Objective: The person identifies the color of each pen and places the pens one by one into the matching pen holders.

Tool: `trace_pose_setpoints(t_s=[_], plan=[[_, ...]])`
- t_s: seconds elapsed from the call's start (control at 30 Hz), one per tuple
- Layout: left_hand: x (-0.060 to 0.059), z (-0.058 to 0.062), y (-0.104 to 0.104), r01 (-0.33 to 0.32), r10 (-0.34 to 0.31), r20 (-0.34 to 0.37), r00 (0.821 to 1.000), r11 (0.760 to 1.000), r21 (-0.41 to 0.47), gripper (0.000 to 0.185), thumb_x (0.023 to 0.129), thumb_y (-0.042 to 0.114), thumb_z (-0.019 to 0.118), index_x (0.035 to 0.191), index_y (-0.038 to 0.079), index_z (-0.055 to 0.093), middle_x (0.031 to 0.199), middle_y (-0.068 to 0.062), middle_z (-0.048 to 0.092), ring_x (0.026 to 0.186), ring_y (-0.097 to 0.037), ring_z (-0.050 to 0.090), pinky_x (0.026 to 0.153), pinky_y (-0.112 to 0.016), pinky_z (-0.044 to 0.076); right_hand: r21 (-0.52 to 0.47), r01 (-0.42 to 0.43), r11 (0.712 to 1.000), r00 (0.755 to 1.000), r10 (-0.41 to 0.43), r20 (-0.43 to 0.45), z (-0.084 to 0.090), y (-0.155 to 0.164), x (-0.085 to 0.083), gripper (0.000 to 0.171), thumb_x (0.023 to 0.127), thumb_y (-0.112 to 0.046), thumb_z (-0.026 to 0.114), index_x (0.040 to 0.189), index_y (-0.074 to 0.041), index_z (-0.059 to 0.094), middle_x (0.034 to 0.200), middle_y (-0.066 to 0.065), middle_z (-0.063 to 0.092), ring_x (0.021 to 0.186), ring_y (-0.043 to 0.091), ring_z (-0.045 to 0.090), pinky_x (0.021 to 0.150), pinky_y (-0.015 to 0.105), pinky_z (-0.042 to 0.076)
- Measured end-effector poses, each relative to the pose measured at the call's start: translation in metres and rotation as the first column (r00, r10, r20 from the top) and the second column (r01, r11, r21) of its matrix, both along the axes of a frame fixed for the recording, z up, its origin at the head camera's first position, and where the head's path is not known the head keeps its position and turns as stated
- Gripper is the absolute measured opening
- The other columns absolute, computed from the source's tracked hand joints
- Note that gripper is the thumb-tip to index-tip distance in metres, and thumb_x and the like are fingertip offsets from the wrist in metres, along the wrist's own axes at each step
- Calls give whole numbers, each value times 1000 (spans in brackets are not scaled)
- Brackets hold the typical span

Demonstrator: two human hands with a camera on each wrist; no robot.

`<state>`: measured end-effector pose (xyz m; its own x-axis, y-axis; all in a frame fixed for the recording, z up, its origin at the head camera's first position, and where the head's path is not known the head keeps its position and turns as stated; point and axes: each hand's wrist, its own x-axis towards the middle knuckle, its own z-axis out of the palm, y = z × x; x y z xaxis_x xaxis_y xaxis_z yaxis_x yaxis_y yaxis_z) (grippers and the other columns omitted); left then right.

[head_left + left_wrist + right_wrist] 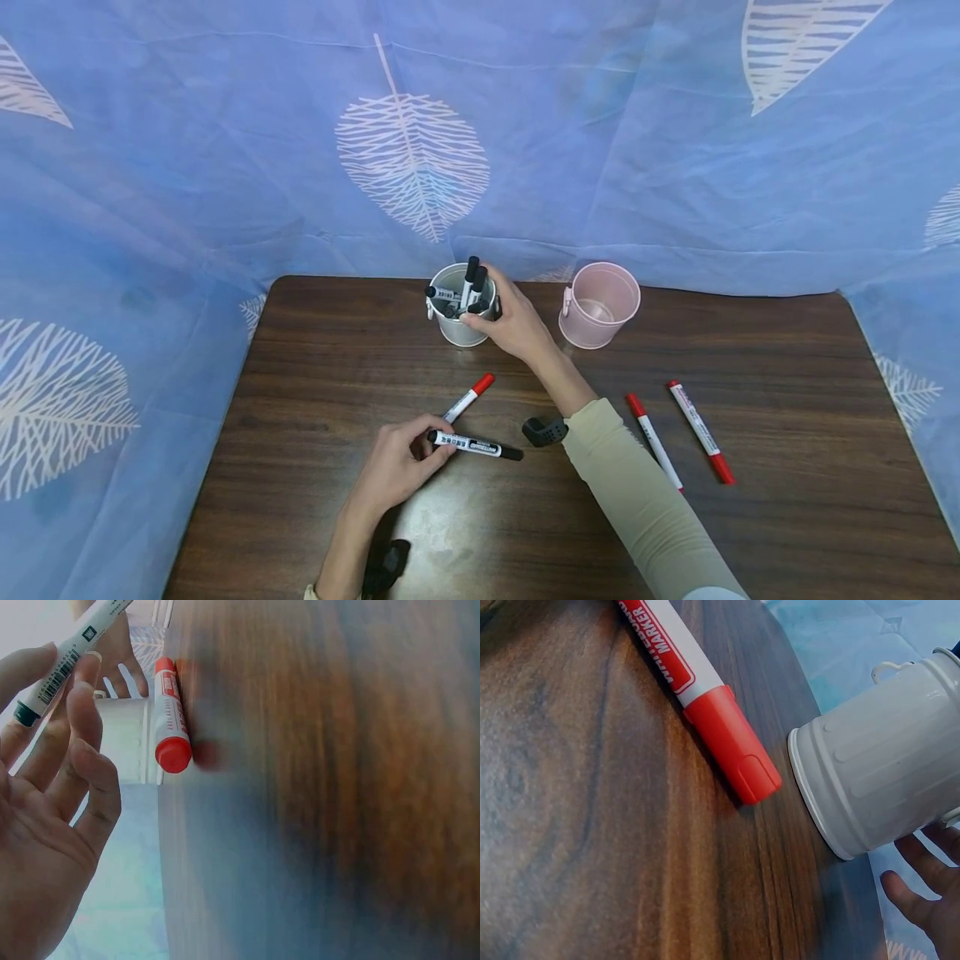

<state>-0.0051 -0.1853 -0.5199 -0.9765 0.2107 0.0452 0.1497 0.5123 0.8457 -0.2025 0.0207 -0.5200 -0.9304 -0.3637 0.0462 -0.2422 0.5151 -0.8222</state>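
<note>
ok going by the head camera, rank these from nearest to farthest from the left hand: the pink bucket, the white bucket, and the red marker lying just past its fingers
From the left hand:
1. Red marker, just beyond the fingers, toward the table's middle.
2. White bucket, farther back at the table's rear, gripped by the right hand.
3. Pink bucket, rear and off to the right, farthest.

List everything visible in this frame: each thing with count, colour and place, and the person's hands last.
White metal bucket: 1, table's far middle, holding black-capped markers.
Pink metal bucket: 1, right of the white one.
Red-capped markers: 3, white barrels; one mid-table, two at right.
Black-capped marker: 1, in left hand.
Brown wooden table: 1.
Blue leaf-print cloth: behind.
Left hand: pinches the black-capped marker.
Right hand: at the white bucket, on a marker.
</note>
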Motion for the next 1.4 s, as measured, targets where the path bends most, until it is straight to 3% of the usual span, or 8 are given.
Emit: trace_pose_setpoints(t_s=[0.3,0.5,0.57,0.77,0.87,0.97,1.27,1.4], plan=[[3,-1,-10,-39,45,-64,997,996,86,25,85,7,78,100,25,69,67,11,56,52,-3,50,45,-23,43,-12,-3,1000,1000,3,11,-1,-1,1,86,86,-48,75,156,-33,27,153,3,40,140,23,39,109,48,36],[0,2,-18,-114,137,-140,980,980,162,24,84,0,76,100,16,68,69,5,62,54,-9,52,46,-26,44,-12,-3,1000,1000,4,11,-1,0,0,86,86,-48,75,156,-34,26,154,3,40,140,23,39,109,49,35],[-2,8,-20,-141,171,-153,973,972,190,23,83,-6,75,99,9,67,71,0,63,54,-13,52,46,-27,44,-12,-4,1000,1000,4,8,-1,0,0,87,86,-47,75,156,-34,25,154,4,39,141,24,38,110,49,35],[-8,41,-21,-211,276,-199,940,932,296,20,80,-18,68,95,-5,65,70,-7,60,57,-10,51,47,-24,43,-11,-1,1000,1000,1,-1,-1,1,-1,86,87,-45,75,156,-33,26,155,4,38,142,23,37,111,49,34],[-12,46,-25,-232,311,-179,933,904,360,18,82,-18,66,96,-8,64,72,-7,60,60,-8,54,49,-21,45,-7,2,1000,1000,-2,-3,-1,1,-2,86,87,-45,75,156,-32,26,154,4,39,141,24,37,111,49,34],[-15,51,-29,-245,326,-169,930,894,376,16,84,-18,65,98,-10,63,76,-7,62,61,-8,57,53,-19,47,-5,4,1000,1000,-4,-3,-2,2,-2,86,86,-46,75,156,-32,27,154,4,39,141,24,38,111,49,34],[-28,53,-36,-288,378,-180,908,876,388,14,87,-14,63,101,-12,62,83,-4,63,60,-20,58,55,-19,47,-8,-11,1000,1000,11,-17,-2,2,-2,86,86,-49,74,156,-36,26,155,3,38,142,24,36,110,51,33],[-32,41,-43,-293,389,-180,903,867,402,17,87,-15,63,103,-12,63,84,-5,63,61,-20,57,54,-18,47,-9,-21,1000,1000,21,-20,-1,1,-2,86,86,-49,74,156,-36,25,155,4,38,142,25,36,110,51,34]])
